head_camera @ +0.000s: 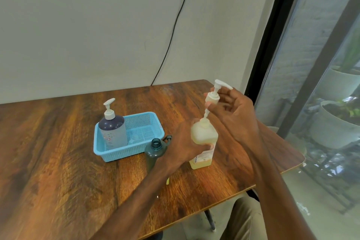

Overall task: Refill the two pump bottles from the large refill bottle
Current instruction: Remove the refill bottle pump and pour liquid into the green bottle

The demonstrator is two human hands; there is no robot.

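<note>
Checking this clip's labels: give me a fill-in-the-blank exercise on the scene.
The right hand holds the white ___ above the yellow bottle.
The left hand grips that bottle, which stands on the wooden ___.
The dark pump bottle stands in the blue ___.
Missing: pump; table; basket.

Grips the yellow bottle [203, 134] round its middle with the left hand [182, 142]; pinches the pump head [212, 98] just above that bottle with the right hand [235, 113], forearms bare.
</note>
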